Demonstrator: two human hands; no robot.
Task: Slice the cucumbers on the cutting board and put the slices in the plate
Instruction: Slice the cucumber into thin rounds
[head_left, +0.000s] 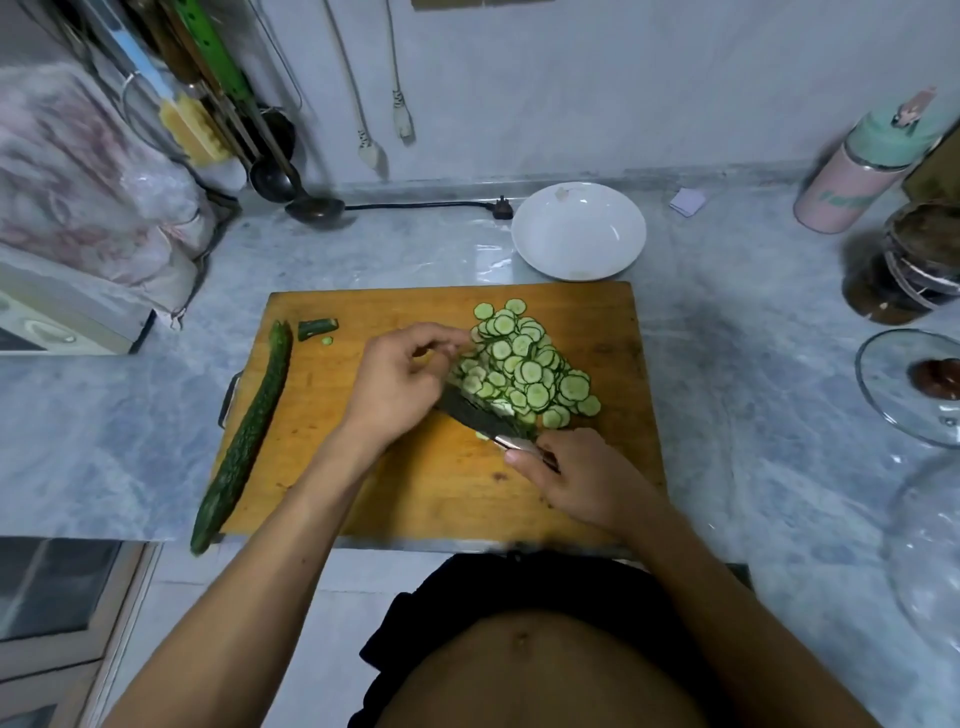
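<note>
Nearest us, our right hand (576, 480) grips the knife (485, 415), blade slanting under the cucumber slices (524, 364) heaped mid cutting board (597, 322), our left hand (400, 379) curled against them, the white plate (579, 231) just beyond.

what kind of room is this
Most likely a home kitchen. A wooden cutting board with cucumber slices sits on a marble-patterned counter, ladles hang or lean by the wall, and a white plate waits behind the board.
</note>
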